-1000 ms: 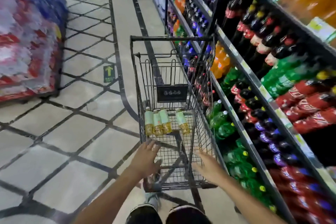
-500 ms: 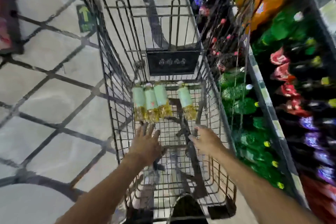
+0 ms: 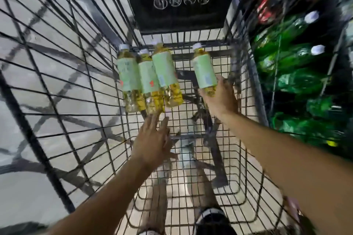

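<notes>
Bottles [image 3: 147, 74] with pale-green labels, white caps, yellow liquid; right hand [image 3: 221, 99] grips one, left hand [image 3: 152, 139] open.

Supermarket aisle, from above — wire shopping cart [image 3: 76, 101] fills frame. Three drink bottles [image 3: 147, 76], pale green labels, white caps, yellow liquid, lie packed together at cart's far end; fourth bottle [image 3: 204, 70] apart to right. Right hand [image 3: 221, 99] grips fourth bottle's base. Left hand [image 3: 152, 139], fingers straight, reaches to base of trio — contact unclear. Black placard [image 3: 181, 0] with four white icons on front wall. Green soda bottles [image 3: 298, 80] on shelf at right; tiled floor [image 3: 28, 82] at left.
</notes>
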{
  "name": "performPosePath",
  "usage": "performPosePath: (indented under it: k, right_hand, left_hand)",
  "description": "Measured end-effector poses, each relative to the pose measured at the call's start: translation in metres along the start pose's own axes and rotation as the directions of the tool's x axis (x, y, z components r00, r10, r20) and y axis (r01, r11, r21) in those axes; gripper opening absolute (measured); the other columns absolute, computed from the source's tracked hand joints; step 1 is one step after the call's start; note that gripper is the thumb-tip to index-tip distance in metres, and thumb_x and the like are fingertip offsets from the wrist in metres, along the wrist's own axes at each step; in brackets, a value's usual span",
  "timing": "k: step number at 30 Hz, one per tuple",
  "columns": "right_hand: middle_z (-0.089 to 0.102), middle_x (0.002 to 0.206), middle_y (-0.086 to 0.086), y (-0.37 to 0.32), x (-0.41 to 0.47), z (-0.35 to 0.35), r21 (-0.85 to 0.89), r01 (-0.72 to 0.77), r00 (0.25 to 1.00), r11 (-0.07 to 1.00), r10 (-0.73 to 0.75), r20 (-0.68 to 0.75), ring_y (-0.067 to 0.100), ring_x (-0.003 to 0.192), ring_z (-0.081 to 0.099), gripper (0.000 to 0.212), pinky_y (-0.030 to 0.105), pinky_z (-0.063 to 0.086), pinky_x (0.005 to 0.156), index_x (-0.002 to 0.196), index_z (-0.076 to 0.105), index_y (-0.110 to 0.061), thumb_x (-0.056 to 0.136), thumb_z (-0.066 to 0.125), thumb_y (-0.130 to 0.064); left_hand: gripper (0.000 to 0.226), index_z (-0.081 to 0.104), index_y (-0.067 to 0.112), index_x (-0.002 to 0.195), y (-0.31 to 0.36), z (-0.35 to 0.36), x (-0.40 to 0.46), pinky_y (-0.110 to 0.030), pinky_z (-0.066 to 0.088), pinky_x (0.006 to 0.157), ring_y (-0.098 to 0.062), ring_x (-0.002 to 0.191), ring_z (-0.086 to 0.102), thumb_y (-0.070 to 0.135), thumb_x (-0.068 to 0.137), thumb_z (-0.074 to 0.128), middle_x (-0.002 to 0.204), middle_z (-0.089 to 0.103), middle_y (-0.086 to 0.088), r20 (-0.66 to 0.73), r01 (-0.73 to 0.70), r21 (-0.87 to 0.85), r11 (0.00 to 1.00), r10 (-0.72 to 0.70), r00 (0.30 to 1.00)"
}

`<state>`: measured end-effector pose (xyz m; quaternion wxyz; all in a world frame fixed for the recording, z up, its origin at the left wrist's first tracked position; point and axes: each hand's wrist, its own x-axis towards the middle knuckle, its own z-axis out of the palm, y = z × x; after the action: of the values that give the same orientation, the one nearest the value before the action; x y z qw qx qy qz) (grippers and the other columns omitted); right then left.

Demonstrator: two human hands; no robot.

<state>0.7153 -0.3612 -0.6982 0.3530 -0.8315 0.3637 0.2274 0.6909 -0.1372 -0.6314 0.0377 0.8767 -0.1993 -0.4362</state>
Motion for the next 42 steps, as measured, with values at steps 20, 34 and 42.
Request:
performPosePath:
  k: [20,34,42]
  right_hand:
    - [0.068,0.1,0.001,0.02,-0.011,0.019,0.569,-0.305,0.952,0.764,0.219,0.216,0.007,0.074,0.064,0.04,0.005,0.039,0.04,0.123,0.063,-0.011,0.09,0.075,-0.03]
    - [0.067,0.117,0.011,0.028,-0.025,0.029,0.625,-0.292,0.956,0.724,0.244,0.164,0.02,0.091,0.066,0.043,0.019,0.046,0.056,0.127,0.057,-0.006,0.092,0.072,-0.026]
    - [0.068,0.111,0.014,0.038,-0.03,0.026,0.488,-0.304,0.95,0.818,0.297,0.094,0.033,0.097,0.067,0.044,0.045,0.058,0.085,0.122,0.058,-0.006,0.089,0.075,-0.03]
  left_hand:
    - [0.085,0.024,-0.002,0.153,0.034,-0.058,0.134,-0.046,0.03,0.116,-0.038,0.136,0.033,0.037,0.092,0.069,0.145,0.035,-0.023,-0.312,0.245,-0.568,0.786,-0.481,0.819]
    - [0.086,0.026,-0.002,0.15,0.048,-0.035,0.14,-0.044,0.036,0.107,-0.04,0.128,0.035,0.035,0.084,0.069,0.135,0.037,-0.024,-0.43,0.349,-0.425,0.835,-0.525,0.734]
    - [0.091,0.021,-0.01,0.15,0.065,-0.042,0.162,-0.048,0.033,0.114,-0.04,0.133,0.04,0.044,0.092,0.065,0.144,0.039,-0.026,-0.358,0.427,-0.4,0.811,-0.567,0.742]
